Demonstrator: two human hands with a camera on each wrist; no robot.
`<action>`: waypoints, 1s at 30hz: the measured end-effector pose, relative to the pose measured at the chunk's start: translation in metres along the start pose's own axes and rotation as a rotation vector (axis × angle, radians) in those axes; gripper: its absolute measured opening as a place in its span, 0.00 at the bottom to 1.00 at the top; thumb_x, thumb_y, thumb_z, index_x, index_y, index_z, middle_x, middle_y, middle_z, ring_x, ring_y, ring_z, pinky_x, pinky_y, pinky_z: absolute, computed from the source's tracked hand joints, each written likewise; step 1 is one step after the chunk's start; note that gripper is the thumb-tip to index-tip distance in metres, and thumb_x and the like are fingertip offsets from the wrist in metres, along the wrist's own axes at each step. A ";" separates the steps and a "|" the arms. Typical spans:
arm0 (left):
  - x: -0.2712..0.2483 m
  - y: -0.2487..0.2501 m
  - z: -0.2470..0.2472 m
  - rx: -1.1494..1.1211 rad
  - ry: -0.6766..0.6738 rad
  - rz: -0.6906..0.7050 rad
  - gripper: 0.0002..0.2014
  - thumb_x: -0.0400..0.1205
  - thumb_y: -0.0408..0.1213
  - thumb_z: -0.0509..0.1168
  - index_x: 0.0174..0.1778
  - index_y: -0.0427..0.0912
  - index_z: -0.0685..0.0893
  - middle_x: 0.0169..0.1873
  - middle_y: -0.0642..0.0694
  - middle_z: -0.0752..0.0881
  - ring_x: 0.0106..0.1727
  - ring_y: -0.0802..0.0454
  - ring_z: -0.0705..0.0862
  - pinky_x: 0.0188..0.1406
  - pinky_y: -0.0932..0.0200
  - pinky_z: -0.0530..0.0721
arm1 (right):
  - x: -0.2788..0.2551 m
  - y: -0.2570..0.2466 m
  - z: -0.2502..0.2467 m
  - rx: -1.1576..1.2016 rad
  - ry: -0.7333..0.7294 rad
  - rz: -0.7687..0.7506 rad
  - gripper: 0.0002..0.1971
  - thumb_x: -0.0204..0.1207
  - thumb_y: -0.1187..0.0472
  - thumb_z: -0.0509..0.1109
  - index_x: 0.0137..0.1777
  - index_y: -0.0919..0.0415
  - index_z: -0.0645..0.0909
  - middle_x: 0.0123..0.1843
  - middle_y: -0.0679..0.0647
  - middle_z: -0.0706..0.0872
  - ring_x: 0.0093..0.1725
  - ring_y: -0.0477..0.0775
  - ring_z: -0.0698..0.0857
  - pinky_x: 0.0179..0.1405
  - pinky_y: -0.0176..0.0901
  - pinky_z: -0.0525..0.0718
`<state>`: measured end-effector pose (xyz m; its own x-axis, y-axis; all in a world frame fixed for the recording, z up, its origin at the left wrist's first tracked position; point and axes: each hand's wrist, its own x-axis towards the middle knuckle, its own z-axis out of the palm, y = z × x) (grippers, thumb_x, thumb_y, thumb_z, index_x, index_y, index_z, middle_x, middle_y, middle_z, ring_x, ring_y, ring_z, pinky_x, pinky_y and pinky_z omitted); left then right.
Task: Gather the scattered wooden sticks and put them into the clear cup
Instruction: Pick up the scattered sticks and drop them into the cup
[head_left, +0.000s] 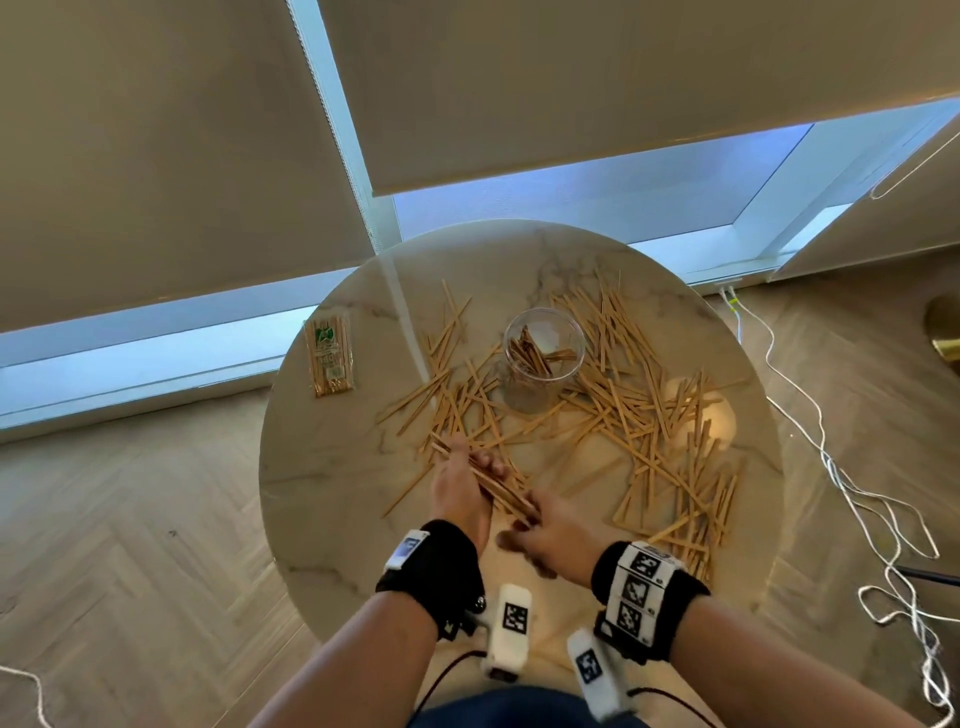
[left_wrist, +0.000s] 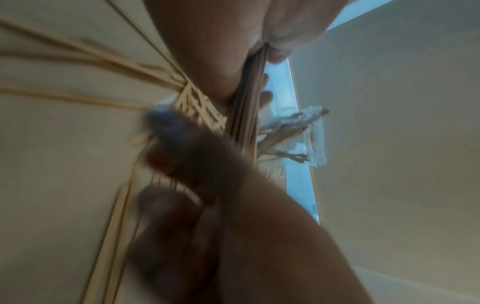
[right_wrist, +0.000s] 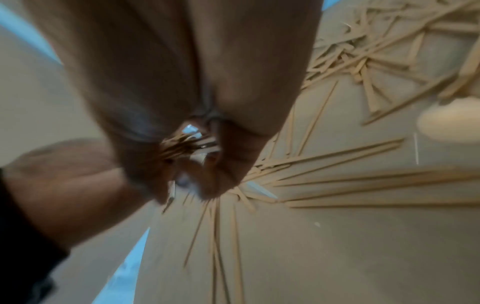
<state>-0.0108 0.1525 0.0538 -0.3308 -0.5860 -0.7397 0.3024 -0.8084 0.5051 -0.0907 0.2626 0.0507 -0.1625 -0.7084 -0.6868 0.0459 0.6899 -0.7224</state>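
On the round marble table (head_left: 337, 493) a clear cup (head_left: 543, 358) stands upright near the middle with a few wooden sticks inside. Loose sticks (head_left: 649, 415) lie all around it, thickest on the right. At the near edge my left hand (head_left: 460, 483) grips a bundle of sticks (head_left: 498, 491) slanting towards me. My right hand (head_left: 540, 530) meets the bundle's near end with curled fingers. In the left wrist view the bundle (left_wrist: 249, 115) runs under the fingers, with the cup (left_wrist: 311, 135) beyond it. In the right wrist view stick ends (right_wrist: 182, 146) show between blurred fingers.
A sealed packet of sticks (head_left: 330, 358) lies at the table's far left edge. White cords (head_left: 831, 467) trail over the wooden floor to the right. Window blinds hang behind the table. Bare marble shows at the near left.
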 end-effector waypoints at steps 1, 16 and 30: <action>-0.004 -0.004 0.001 0.049 -0.007 0.004 0.15 0.92 0.46 0.55 0.46 0.39 0.72 0.29 0.44 0.78 0.29 0.48 0.78 0.39 0.49 0.81 | 0.007 0.000 -0.002 -0.032 0.077 -0.013 0.14 0.73 0.59 0.79 0.52 0.54 0.76 0.32 0.53 0.81 0.24 0.48 0.76 0.24 0.44 0.76; 0.001 0.031 -0.014 0.499 -0.054 0.182 0.15 0.91 0.42 0.58 0.53 0.34 0.84 0.46 0.36 0.90 0.44 0.38 0.87 0.42 0.49 0.86 | -0.003 -0.003 -0.015 -0.746 0.024 -0.021 0.21 0.78 0.33 0.61 0.47 0.51 0.81 0.39 0.51 0.87 0.39 0.53 0.85 0.46 0.53 0.87; -0.016 0.025 -0.014 1.160 -0.164 0.561 0.13 0.82 0.55 0.69 0.38 0.51 0.81 0.31 0.48 0.88 0.25 0.54 0.82 0.26 0.62 0.82 | -0.010 -0.014 -0.017 -0.777 0.226 -0.115 0.18 0.78 0.34 0.63 0.54 0.45 0.83 0.40 0.47 0.87 0.39 0.48 0.85 0.42 0.45 0.85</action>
<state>0.0149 0.1425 0.0724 -0.5419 -0.7917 -0.2822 -0.4839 0.0194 0.8749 -0.1063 0.2627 0.0691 -0.3232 -0.7912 -0.5192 -0.6662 0.5799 -0.4689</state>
